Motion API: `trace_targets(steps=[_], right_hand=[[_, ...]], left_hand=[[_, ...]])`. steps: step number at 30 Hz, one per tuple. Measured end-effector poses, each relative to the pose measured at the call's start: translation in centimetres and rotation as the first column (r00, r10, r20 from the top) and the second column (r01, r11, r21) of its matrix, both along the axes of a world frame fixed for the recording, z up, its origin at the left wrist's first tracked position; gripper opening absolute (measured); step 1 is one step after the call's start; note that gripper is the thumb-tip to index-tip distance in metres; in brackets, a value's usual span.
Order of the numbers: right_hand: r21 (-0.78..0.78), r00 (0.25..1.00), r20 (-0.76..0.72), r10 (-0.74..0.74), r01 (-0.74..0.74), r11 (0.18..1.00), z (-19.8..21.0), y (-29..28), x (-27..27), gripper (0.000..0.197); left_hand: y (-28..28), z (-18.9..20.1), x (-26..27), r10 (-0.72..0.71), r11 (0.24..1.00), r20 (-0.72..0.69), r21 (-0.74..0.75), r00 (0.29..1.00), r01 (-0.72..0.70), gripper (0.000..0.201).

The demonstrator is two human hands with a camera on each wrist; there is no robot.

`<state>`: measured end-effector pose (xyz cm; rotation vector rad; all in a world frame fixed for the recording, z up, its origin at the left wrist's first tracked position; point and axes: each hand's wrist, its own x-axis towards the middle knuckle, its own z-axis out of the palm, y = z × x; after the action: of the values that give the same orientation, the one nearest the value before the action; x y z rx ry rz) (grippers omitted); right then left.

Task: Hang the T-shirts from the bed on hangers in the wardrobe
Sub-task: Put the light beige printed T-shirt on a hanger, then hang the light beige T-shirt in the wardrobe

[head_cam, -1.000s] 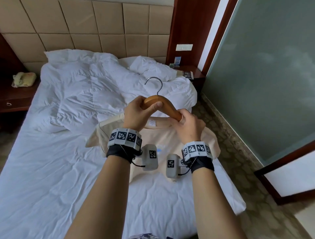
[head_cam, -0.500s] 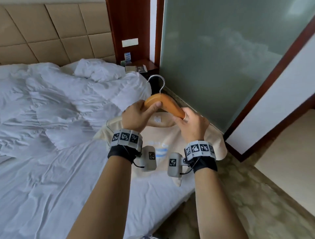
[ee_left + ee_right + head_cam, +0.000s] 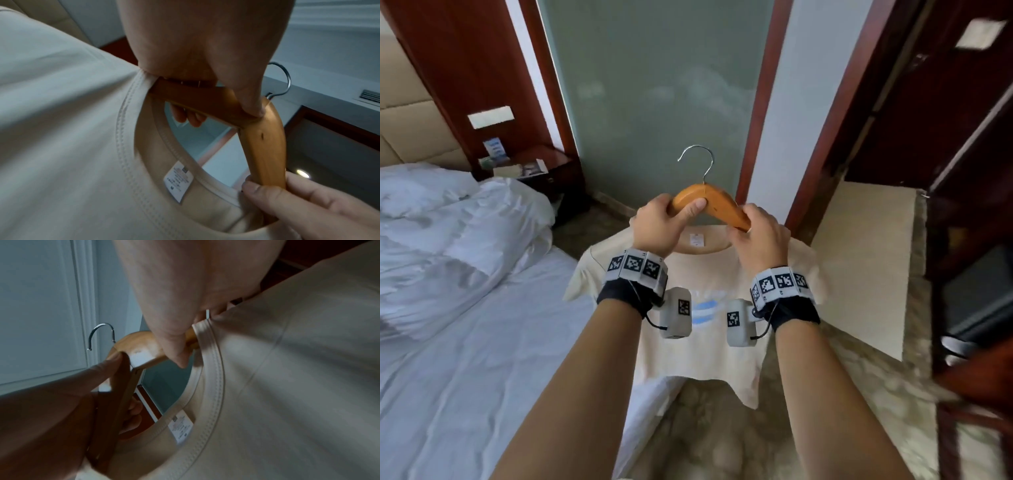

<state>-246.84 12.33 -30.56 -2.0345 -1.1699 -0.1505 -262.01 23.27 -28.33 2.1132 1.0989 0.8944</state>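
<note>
A cream T-shirt with a pale blue print hangs from a wooden hanger with a metal hook, held in the air past the bed's corner. My left hand grips the hanger's left arm, thumb on its top. My right hand grips the right arm at the collar. The left wrist view shows the collar stretched around the hanger and its crossbar. In the right wrist view, the hanger enters the collar, label inside.
The white bed with a rumpled duvet lies at the left. A frosted glass panel stands straight ahead, a dark wood nightstand beside it. Dark wooden door frames and furniture fill the right. Stone floor lies below.
The view has swung right, away from the bed toward the glass panel and dark wood at the right. The T-shirt on the hanger has come off the bed and now hangs over the floor.
</note>
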Motion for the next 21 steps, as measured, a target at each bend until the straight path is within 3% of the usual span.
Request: trace_targets(steps=[7, 14, 21], right_hand=[[0.003, 0.989, 0.043, -0.144, 0.144, 0.990, 3.5, -5.9, 12.8, 0.025], [-0.020, 0.956, 0.012, -0.292, 0.293, 0.956, 5.9, -9.8, 24.2, 0.015], [-0.035, 0.927, 0.002, -0.376, 0.375, 0.926, 8.7, -10.9, 38.5, 0.022]], left_hand=[[-2.5, 3.5, 13.9, -0.085, 0.996, -0.061, 0.036, 0.994, 0.087, 0.070], [-4.5, 5.2, 28.7, -0.248, 0.969, -0.024, 0.018, 0.969, 0.248, 0.067], [-3.7, 7.6, 44.6, -0.575, 0.817, 0.021, 0.067, 0.818, 0.573, 0.059]])
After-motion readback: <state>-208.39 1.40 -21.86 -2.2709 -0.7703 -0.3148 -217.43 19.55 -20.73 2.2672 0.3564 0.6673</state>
